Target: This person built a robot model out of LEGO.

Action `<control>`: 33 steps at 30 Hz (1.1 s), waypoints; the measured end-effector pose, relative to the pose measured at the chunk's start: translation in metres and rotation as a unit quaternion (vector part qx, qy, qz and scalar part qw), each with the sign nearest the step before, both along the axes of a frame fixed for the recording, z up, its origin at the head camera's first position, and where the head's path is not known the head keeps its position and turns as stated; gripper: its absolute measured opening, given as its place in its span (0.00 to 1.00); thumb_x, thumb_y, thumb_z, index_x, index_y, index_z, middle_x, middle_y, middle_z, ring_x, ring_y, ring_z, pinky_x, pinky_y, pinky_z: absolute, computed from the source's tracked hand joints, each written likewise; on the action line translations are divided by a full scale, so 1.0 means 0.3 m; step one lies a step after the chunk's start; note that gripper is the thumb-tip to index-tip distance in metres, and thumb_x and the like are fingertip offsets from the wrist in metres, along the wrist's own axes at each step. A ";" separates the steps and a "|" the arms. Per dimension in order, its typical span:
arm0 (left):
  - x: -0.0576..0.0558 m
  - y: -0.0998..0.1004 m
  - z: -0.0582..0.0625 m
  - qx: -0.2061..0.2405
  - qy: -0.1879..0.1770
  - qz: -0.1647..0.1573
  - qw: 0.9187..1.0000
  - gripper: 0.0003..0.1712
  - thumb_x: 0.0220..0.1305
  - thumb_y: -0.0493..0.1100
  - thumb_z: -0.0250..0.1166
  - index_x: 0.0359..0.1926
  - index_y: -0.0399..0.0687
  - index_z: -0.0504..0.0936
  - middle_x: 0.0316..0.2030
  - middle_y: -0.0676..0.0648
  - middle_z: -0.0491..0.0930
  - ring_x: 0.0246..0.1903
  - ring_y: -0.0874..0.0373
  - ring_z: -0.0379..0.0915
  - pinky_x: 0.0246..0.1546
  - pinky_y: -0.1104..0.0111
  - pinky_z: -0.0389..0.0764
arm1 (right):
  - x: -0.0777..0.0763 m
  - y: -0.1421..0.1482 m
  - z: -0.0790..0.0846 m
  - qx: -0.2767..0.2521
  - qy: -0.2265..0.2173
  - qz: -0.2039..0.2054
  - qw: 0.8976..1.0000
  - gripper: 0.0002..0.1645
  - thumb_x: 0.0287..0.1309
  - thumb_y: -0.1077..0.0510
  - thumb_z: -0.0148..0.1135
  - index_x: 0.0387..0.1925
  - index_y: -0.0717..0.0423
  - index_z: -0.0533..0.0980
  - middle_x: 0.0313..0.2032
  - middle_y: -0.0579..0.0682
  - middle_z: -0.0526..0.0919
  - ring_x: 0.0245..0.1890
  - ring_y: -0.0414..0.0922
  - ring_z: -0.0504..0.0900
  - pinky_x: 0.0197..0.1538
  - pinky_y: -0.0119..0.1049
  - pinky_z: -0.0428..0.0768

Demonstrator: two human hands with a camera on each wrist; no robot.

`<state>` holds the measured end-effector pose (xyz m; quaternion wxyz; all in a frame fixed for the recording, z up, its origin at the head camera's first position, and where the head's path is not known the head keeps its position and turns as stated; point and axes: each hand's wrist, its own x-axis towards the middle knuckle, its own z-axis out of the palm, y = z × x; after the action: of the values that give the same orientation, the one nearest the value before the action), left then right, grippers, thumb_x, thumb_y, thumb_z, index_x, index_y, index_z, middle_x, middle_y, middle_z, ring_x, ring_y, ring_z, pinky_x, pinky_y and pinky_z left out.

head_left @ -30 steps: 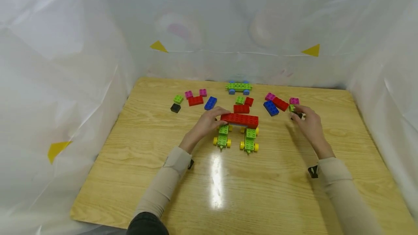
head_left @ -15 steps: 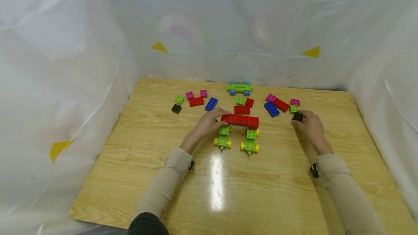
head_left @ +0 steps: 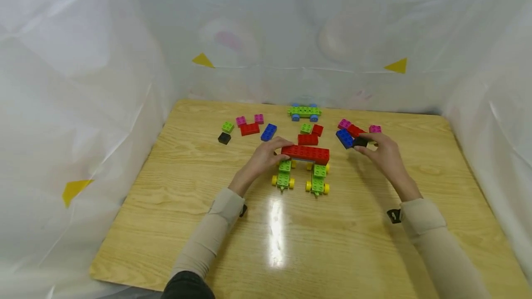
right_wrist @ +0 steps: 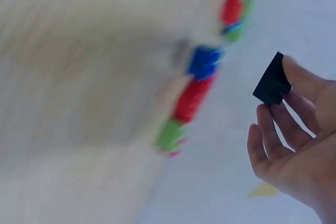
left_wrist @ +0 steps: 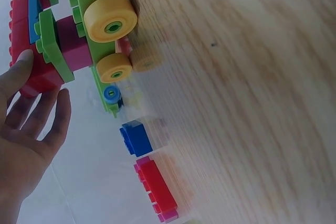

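A black brick [right_wrist: 272, 81] is pinched between thumb and fingers of my right hand [head_left: 383, 155], held above the table near a blue brick [head_left: 344, 138]. My left hand [head_left: 262, 157] grips the left end of a long red brick beam [head_left: 307, 152]. In the left wrist view, the thumb of that hand [left_wrist: 31, 129] lies on the red side, with fingers beneath. The beam bridges two green wheeled bases [head_left: 283, 179] with yellow wheels [left_wrist: 111, 18]. Magenta bricks [left_wrist: 73, 44] and green bricks stand between beam and bases.
Behind the build lie a red brick [head_left: 308, 140], a small green brick [head_left: 305, 128] and a green base with blue wheels [head_left: 305, 112]. Loose bricks at the left include a black one [head_left: 224, 138] and a blue one [head_left: 269, 132]. Plastic sheeting [head_left: 291, 26] surrounds the table [head_left: 174, 225].
My right hand has picked up the black brick from beside the green one at the right and carried it leftward. The left hand has stayed on the red beam.
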<state>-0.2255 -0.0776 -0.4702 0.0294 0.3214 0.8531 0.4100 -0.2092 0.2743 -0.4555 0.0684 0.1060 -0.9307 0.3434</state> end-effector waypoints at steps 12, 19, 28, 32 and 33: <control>-0.001 0.003 -0.015 -0.008 -0.007 0.001 1.000 0.23 0.65 0.40 0.63 0.61 0.42 0.76 0.55 0.45 0.76 0.54 0.52 0.73 0.50 0.61 0.77 | 0.052 -0.182 0.095 0.001 0.054 0.152 0.987 0.24 0.51 0.60 0.72 0.52 0.58 0.79 0.47 0.55 0.81 0.47 0.53 0.77 0.48 0.55 0.77; 0.002 0.005 -0.018 -0.001 -0.012 -0.004 1.000 0.23 0.65 0.39 0.63 0.61 0.40 0.76 0.55 0.44 0.76 0.55 0.51 0.72 0.51 0.57 0.77 | 0.042 -0.191 0.069 0.021 0.060 0.159 0.985 0.25 0.49 0.60 0.73 0.51 0.60 0.80 0.46 0.57 0.80 0.47 0.55 0.77 0.46 0.55 0.78; 0.004 0.003 -0.019 0.005 0.009 0.003 1.000 0.22 0.65 0.39 0.63 0.61 0.44 0.76 0.54 0.46 0.77 0.53 0.53 0.74 0.49 0.63 0.78 | 0.024 -0.194 0.074 0.036 0.083 0.177 0.980 0.24 0.47 0.62 0.74 0.49 0.62 0.81 0.44 0.59 0.80 0.44 0.56 0.77 0.43 0.54 0.79; 0.012 0.002 -0.014 -0.001 0.024 0.011 1.000 0.23 0.66 0.40 0.63 0.61 0.45 0.76 0.55 0.46 0.77 0.55 0.53 0.73 0.52 0.63 0.76 | 0.019 -0.198 0.089 0.039 0.062 0.181 0.981 0.23 0.49 0.61 0.73 0.49 0.63 0.81 0.44 0.59 0.79 0.41 0.56 0.78 0.40 0.51 0.79; 0.012 0.002 -0.012 -0.005 0.026 0.013 1.000 0.23 0.66 0.40 0.63 0.61 0.45 0.76 0.56 0.46 0.77 0.55 0.53 0.73 0.53 0.63 0.76 | 0.018 -0.198 0.092 0.039 0.056 0.180 0.981 0.23 0.50 0.61 0.73 0.49 0.62 0.81 0.44 0.59 0.79 0.41 0.55 0.78 0.39 0.50 0.79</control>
<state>-0.2218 -0.0771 -0.4737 0.0037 0.3208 0.8596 0.3977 -0.2038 0.2148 -0.4279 0.0530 0.2929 -0.9038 0.3074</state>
